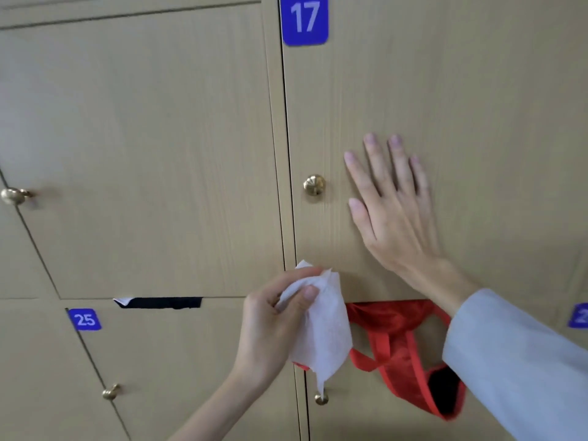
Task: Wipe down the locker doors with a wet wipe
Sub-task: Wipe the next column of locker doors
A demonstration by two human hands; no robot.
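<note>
My left hand (270,326) pinches a white wet wipe (321,332) that hangs crumpled in front of the bottom left corner of locker door 17 (477,90). My right hand (394,211) lies flat on that tan wooden door with straight fingers, just right of its brass knob (314,184). A blue label "17" (304,19) marks the door's top left corner. The neighbouring door on the left (143,154) is shut.
A red fabric bag (404,345) hangs out from under door 17, over the door below. Black and white cloth (159,302) pokes from the gap above door 25 (85,319). Brass knobs stick out at the far left (14,195), on door 25 (110,392) and lower centre (320,399).
</note>
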